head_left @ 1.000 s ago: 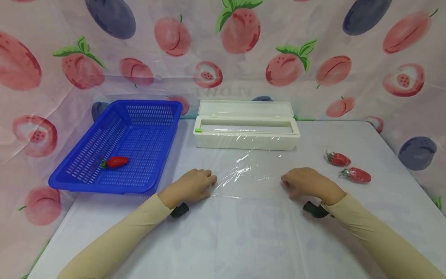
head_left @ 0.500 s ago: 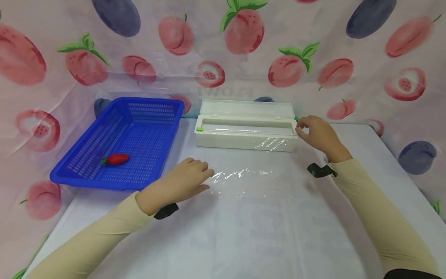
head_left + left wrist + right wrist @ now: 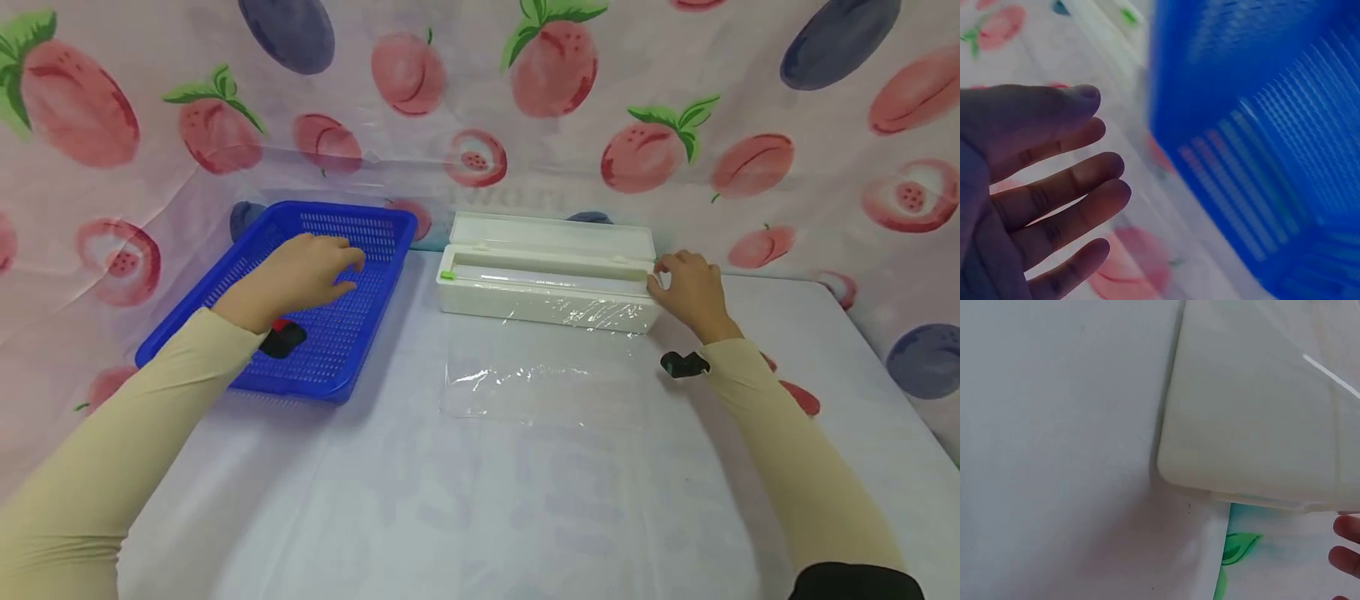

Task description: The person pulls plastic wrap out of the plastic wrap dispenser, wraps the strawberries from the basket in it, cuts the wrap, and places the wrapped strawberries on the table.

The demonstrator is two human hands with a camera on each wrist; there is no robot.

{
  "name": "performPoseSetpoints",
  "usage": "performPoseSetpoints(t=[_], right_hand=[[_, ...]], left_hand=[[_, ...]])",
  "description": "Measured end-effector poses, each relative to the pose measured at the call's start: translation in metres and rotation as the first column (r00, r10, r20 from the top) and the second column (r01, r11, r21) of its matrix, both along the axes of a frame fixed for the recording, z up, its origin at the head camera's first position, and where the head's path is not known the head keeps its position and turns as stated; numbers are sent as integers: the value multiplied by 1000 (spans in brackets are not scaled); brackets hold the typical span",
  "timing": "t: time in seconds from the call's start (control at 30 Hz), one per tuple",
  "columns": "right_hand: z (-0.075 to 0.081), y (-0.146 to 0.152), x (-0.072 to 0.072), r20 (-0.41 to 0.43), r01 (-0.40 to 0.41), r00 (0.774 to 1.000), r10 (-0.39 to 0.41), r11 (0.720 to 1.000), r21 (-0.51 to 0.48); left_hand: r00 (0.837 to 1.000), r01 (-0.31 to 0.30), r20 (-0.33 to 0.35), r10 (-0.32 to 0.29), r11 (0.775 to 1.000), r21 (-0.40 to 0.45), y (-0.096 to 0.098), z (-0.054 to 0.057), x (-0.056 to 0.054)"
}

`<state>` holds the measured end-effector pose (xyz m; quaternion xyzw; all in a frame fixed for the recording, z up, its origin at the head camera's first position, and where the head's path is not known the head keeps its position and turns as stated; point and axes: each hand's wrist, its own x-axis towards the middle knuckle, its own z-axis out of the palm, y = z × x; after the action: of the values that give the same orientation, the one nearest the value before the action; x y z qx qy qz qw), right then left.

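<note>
- Two beige sleeves (image 3: 780,450) are coming in from the near edge, well in front of the box; a black band (image 3: 855,583) is showing at the bottom of the right one.
- The counter (image 3: 375,517) is stretching out in front of the box and under it.
- Two red things (image 3: 801,398) are lying on the counter, in front and to the right of the box, partly hiding behind the right sleeve.
- Clear film (image 3: 540,379) is running from the box down over its front wall and spreading on the counter just before it, catching the light.
- A blue basket (image 3: 322,354) is standing left of the box, with a bit of a red thing (image 3: 279,323) showing by the left wrist.
- The left hand (image 3: 300,271) is hovering over the basket, left of the box, its fingers spreading loosely and holding nothing.
- The white box (image 3: 510,302) is standing with its lid (image 3: 555,235) up; a green tab (image 3: 447,275) is sitting at its left end.
- The right hand (image 3: 690,292) is bending its fingers at the box's right end; whether it is gripping, I cannot tell.
- A fruit-print cloth (image 3: 555,150) is hanging behind the box.
</note>
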<state>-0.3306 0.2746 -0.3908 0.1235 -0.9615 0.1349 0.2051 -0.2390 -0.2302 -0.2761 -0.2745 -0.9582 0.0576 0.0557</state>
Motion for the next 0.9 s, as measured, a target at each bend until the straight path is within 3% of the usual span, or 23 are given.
performPoseSetpoints(t=[0.13,0.33,0.53,0.6,0.73,0.9], right_hand=[[-3,2,0,1,-14,1000,14,1000,-16],[-9,4,-2,-37,-17,999,15,998,-57],[-14,5,-4,-62,-25,998,20,997,-73],[-14,5,-4,-69,-24,997,20,998,-65],[-14,5,-3,-70,-21,997,18,999,-45],[-14,6,-2,-58,-20,998,17,998,-57]], left_hand=[[989,-92,116,94,996,-18,-31,-10,-21],[943,-198,288,166,977,83,-79,-33,-40],[863,-295,456,220,950,100,-117,-52,-41],[830,-330,502,243,940,90,-125,-57,-40],[783,-367,562,267,927,71,-135,-63,-38],[764,-371,594,253,925,82,-135,-67,-37]])
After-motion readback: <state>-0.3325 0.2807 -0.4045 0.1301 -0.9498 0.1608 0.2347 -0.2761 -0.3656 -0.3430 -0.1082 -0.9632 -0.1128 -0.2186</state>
